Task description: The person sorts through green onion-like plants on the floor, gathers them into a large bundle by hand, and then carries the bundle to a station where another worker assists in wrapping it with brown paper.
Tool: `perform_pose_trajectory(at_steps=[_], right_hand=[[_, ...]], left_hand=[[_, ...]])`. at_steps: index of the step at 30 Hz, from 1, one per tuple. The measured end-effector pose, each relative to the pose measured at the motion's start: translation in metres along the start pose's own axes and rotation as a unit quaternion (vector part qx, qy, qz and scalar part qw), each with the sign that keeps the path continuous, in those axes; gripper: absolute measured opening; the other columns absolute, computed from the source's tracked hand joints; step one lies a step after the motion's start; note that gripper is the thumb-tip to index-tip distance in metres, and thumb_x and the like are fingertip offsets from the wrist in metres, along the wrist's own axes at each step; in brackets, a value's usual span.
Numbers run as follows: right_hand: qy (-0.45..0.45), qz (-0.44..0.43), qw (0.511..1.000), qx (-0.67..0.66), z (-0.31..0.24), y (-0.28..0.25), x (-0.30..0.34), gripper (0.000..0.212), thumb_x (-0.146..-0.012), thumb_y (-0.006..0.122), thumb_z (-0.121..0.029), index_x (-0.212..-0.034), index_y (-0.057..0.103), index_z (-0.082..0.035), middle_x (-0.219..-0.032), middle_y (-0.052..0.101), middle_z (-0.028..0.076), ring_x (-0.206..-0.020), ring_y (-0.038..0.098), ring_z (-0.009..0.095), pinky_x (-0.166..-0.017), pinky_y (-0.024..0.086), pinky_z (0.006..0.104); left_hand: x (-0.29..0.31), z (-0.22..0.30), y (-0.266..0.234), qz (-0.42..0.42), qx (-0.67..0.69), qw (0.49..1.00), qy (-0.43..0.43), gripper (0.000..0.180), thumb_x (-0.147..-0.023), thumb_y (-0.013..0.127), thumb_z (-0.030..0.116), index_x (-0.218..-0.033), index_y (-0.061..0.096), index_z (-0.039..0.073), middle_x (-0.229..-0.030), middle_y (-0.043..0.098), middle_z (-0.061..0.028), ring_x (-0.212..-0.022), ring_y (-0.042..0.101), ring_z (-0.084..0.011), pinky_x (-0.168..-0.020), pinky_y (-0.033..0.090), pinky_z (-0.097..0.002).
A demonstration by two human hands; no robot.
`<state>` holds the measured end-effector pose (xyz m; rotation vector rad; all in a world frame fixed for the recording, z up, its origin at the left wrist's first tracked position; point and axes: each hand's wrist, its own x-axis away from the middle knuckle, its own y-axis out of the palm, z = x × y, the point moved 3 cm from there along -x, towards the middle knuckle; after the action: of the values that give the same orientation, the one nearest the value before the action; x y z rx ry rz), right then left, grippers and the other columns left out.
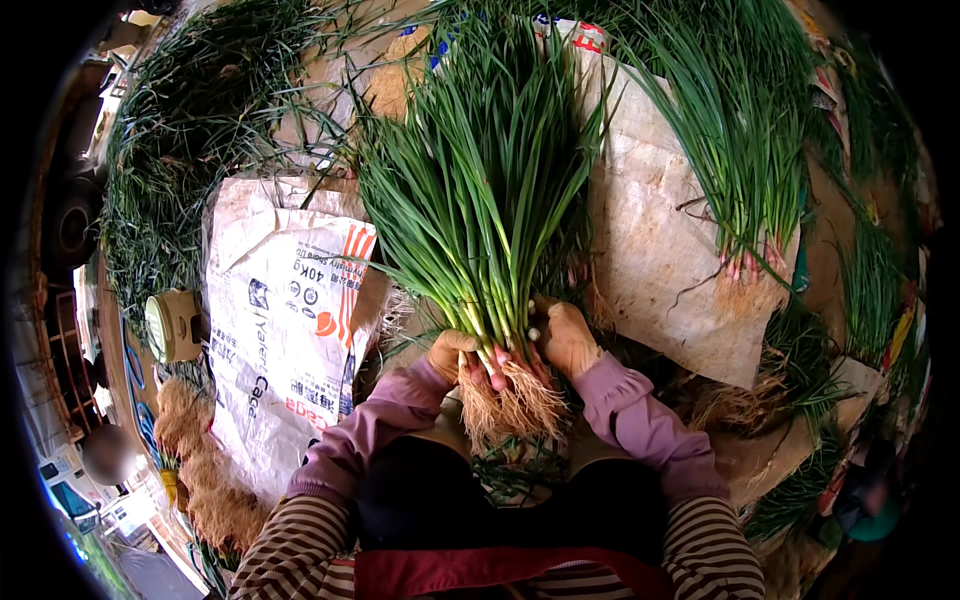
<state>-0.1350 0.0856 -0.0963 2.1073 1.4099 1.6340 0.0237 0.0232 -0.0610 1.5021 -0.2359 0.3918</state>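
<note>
A large bunch of spring onions [492, 215] stands in front of me, its long green leaves fanning away. Pinkish bulbs [500, 372] and a mat of tan roots [515, 408] point toward my lap. My left hand [453, 356] is closed round the left side of the bunch, just above the roots. On the opposite side my right hand [566, 340] grips the lower stems, with a few small white stem ends showing by its fingers. Leaves and stems hide part of the fingers of both hands.
A white printed sack [290, 330] lies to the left, near a small pale container [173, 326]. Rooty bundles [190, 420] sit below it. More spring onions [740, 150] lie on a flattened sack [660, 230] at right. Loose leaves [200, 130] are heaped at far left.
</note>
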Motion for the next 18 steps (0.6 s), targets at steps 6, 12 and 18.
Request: perform_pose_trajectory(at_steps=[6, 12, 18], right_hand=[[-0.272, -0.007, 0.885, 0.379, -0.026, 0.017, -0.023, 0.022, -0.087, 0.04, -0.009, -0.097, 0.057, 0.0, -0.065, 0.047, 0.001, -0.052, 0.04, 0.013, -0.045, 0.036, 0.0251], [0.024, -0.052, 0.998, 0.005, -0.102, -0.06, 0.041, 0.024, -0.093, 0.042, -0.021, -0.091, 0.055, 0.0, -0.052, 0.027, -0.009, -0.041, 0.024, 0.004, -0.037, 0.024, 0.0193], [-0.067, 0.03, 0.57, 0.818, -0.011, -0.155, 0.085, 0.031, -0.088, 0.049, -0.027, -0.095, 0.06, 0.001, -0.08, 0.062, 0.011, -0.073, 0.059, 0.023, -0.063, 0.044, 0.0308]], left_hand=[[0.004, -0.001, -0.001, -0.027, 0.033, 0.999, -0.021, 0.051, -0.067, 0.06, 0.012, -0.11, 0.049, -0.013, -0.088, 0.062, -0.0241, -0.073, 0.063, -0.0402, -0.059, 0.056, -0.0495], [0.005, 0.003, 0.017, -0.035, -0.047, 0.998, 0.001, 0.043, -0.07, 0.06, 0.017, -0.1, 0.055, -0.012, -0.109, 0.052, -0.0309, -0.07, 0.065, -0.0329, -0.053, 0.057, -0.0326], [-0.001, -0.009, 0.005, -0.044, 0.0, 0.999, -0.027, 0.053, -0.081, 0.055, 0.037, -0.104, 0.054, -0.011, -0.095, 0.062, -0.0214, -0.08, 0.062, -0.0413, -0.074, 0.053, -0.0456]])
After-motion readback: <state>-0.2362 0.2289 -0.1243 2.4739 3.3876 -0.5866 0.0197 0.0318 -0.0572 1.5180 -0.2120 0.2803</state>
